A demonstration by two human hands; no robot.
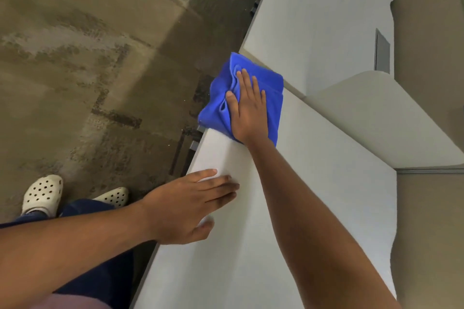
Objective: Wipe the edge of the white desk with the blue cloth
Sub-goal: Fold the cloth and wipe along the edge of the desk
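Concrete floor flanks the white tabletop where my right hand presses flat, fingers straight, on the soft, limp blue cloth draped over its edge, left hand resting flat, holding nothing.

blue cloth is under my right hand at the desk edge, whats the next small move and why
Probably slide the right hand with the blue cloth along the edge of the white desk, pressing flat. Part of the cloth overhangs the edge, so it can catch the rim, and the left hand rests flat on the desk, bracing you.
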